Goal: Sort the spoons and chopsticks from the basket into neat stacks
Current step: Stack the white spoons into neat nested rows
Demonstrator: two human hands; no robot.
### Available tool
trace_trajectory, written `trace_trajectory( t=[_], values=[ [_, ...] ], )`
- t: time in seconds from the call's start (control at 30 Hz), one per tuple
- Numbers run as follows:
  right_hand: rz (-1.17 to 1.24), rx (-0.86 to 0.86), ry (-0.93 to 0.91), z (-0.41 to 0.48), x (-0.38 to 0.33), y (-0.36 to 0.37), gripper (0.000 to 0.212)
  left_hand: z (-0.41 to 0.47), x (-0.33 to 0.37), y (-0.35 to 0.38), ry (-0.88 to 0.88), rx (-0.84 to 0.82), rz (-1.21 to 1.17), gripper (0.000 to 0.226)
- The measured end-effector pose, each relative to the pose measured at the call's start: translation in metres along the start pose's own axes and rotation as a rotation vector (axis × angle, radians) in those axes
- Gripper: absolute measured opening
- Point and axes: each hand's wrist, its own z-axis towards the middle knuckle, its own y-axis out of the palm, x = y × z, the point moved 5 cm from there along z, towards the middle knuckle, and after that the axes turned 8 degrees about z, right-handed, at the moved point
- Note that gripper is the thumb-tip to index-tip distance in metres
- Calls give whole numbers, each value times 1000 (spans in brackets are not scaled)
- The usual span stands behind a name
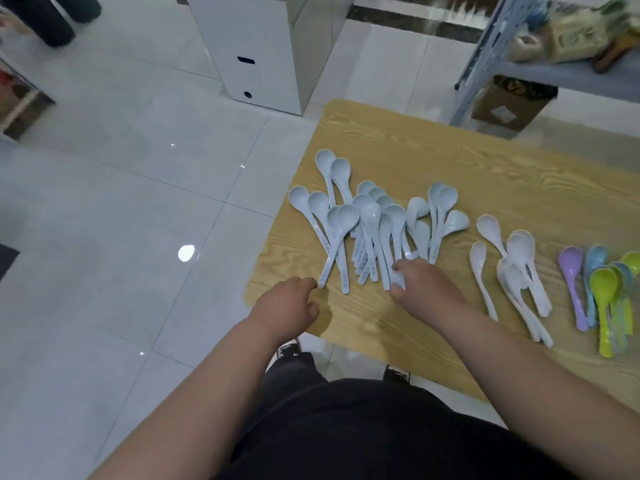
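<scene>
Had both bare arms stretched over the near edge of the table [433, 147]. Held the left hand [289, 303] loosely curled at the table's near-left corner, fingertips right at the tip of the leftmost handle; could not tell whether pinching it or merely beside it. Had the right hand [427, 287] pinched, thumb and fingers, round a few handle ends in the middle of the pale blue spoons [372, 220]. Found that heap fanned just beyond both hands: handles towards the body, bowls away, long axes running roughly near to far and crossing one another, not yet a neat stack. Judged the right hand nearer the bulk of the heap and the left nearer only its left fringe, so gathering probably called for drawing the handle ends together from both sides. Further right, apart from the heap: white spoons [517, 268], partly nested, then coloured spoons [604, 289] towards the table's right side, handles likewise towards the body. Saw no basket and no chopsticks. Beyond the table's far edge: a white cabinet [256, 53] on the tiled floor and a cardboard box [509, 105] under a metal shelf [485, 53].
</scene>
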Motion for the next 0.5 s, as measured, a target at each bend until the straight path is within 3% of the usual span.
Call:
trace_trajectory(
  t=[0.1, 0.2, 0.33, 0.5],
  values=[
    [143, 218, 202, 18, 6, -10, 59, 31, -14, -18, 96, -22, 16, 44],
    [213, 257, 371, 32, 20, -8, 68, 67, -13, -38, 190, -10, 27, 43],
    [198, 266, 437, 45, 25, 1, 54, 120, 5, -61, 255, 62, -4, 44],
    [274, 320, 483, 53, 29, 6, 19, 176, 34, -73, 267, 138, 93, 52]
  ],
)
